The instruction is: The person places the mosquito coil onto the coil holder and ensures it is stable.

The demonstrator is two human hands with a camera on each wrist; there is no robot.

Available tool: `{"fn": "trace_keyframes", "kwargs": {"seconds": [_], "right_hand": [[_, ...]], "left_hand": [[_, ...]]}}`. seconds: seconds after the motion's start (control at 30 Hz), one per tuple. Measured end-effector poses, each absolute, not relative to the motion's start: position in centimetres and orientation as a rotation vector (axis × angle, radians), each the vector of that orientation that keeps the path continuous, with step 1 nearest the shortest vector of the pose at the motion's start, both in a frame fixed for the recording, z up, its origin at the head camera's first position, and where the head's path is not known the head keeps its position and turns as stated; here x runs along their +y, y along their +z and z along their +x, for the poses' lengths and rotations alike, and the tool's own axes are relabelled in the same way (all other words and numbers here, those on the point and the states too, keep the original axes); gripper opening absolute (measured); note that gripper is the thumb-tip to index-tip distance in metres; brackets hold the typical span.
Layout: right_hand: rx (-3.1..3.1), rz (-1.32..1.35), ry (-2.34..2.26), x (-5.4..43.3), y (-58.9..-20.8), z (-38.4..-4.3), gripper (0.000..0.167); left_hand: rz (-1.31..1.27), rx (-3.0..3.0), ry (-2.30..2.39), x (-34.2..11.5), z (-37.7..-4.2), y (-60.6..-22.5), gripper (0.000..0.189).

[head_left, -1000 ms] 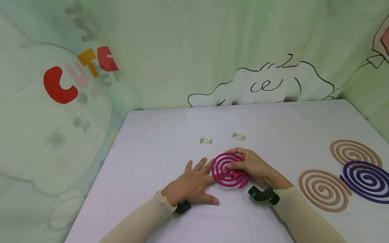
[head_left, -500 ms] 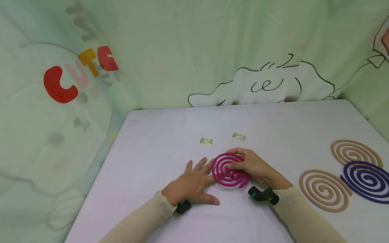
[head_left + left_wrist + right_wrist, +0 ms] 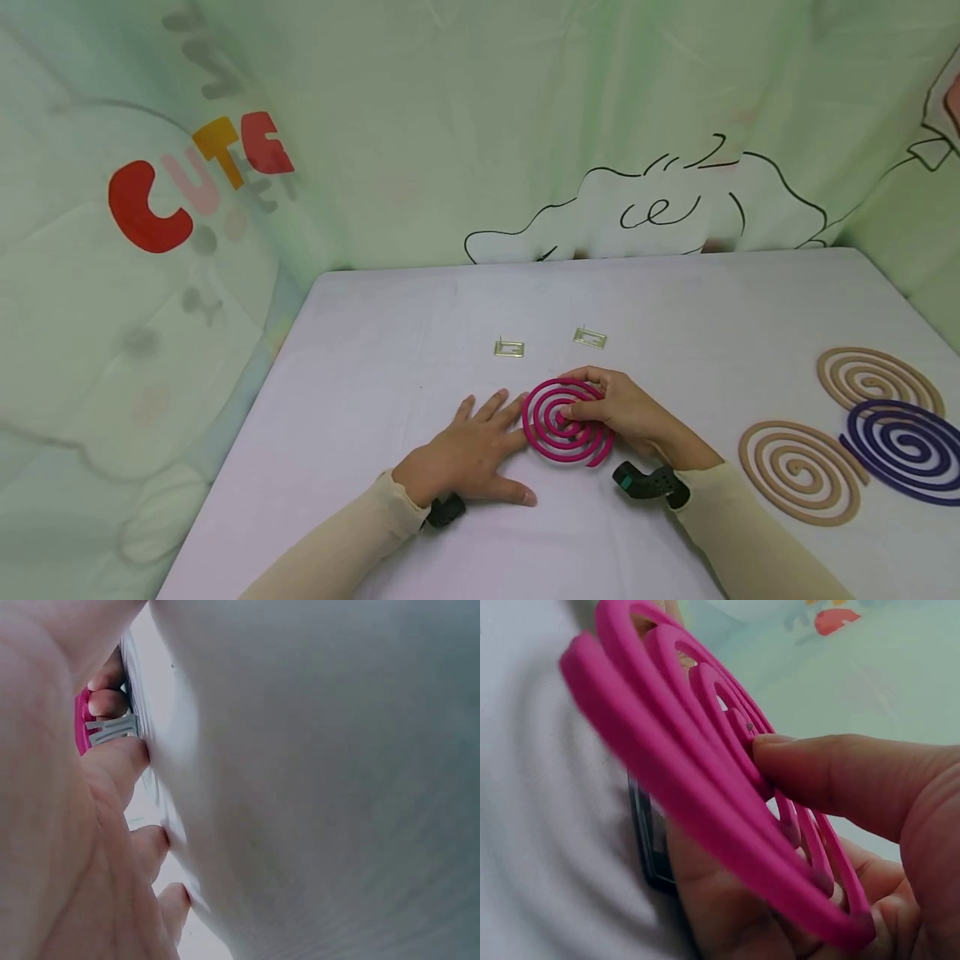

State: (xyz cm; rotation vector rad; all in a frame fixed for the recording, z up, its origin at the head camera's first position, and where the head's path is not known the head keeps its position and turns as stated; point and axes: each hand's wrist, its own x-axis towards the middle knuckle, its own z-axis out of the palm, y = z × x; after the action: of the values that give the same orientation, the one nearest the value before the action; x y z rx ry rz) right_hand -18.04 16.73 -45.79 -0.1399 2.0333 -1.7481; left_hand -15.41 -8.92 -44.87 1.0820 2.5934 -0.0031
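My right hand [image 3: 622, 412] pinches a pink spiral mosquito coil [image 3: 558, 418], thumb on its centre, the other fingers mostly behind it. Tilted up off the cloth, the coil [image 3: 690, 799] shows its loops fanned apart in the right wrist view. A grey metal coil stand [image 3: 112, 729] appears beside the pink edge and fingertips in the left wrist view; whether it joins the coil is unclear. Part of a dark rectangular frame [image 3: 656, 879] shows below the coil in the right wrist view. My left hand [image 3: 468, 457] rests palm down with fingers spread, index finger partly behind the coil.
Two small metal coil stands [image 3: 509, 348] [image 3: 590, 337] lie beyond the hands. On the right are two tan coils [image 3: 800, 472] [image 3: 872, 382] and a dark blue coil [image 3: 909, 442]. Printed curtains [image 3: 525, 125] hang behind the white-covered table [image 3: 420, 325].
My left hand has shifted slightly left, toward me. The right hand keeps its pinch on the mosquito coil, which stays in nearly the same place.
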Motion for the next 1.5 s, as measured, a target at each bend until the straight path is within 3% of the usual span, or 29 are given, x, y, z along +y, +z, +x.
{"fn": "trace_keyframes", "kwargs": {"seconds": [0.37,0.53,0.63,0.73,0.97,1.23,1.5], "right_hand": [[2.047,-0.092,-1.719,16.8,-45.6,-17.8,0.057],[2.014,-0.077,-1.739,16.9,-45.6,-17.9,0.055],[1.997,-0.057,-1.75,16.8,-45.6,-17.9,0.055],[1.985,-0.048,-1.756,16.9,-45.6,-18.0,0.055],[1.963,-0.062,-1.765,16.9,-45.4,-17.9,0.055],[1.935,-0.037,-1.774,16.9,-45.2,-18.1,0.054],[1.886,-0.044,-1.784,17.4,-45.4,-18.0,0.038]], "left_hand": [[1.055,2.593,0.048,-9.1,-15.9,-44.9,0.091],[1.001,2.748,0.243,-9.1,-17.1,-45.0,0.062],[0.922,2.784,0.575,-8.8,-17.9,-45.0,0.039],[0.798,2.639,0.931,-8.4,-18.7,-45.1,0.029],[0.664,2.36,1.207,-7.9,-19.5,-45.2,0.025],[1.013,2.697,0.769,-8.4,-19.6,-45.3,0.028],[1.069,2.746,0.679,-8.1,-20.2,-45.8,0.032]]}}
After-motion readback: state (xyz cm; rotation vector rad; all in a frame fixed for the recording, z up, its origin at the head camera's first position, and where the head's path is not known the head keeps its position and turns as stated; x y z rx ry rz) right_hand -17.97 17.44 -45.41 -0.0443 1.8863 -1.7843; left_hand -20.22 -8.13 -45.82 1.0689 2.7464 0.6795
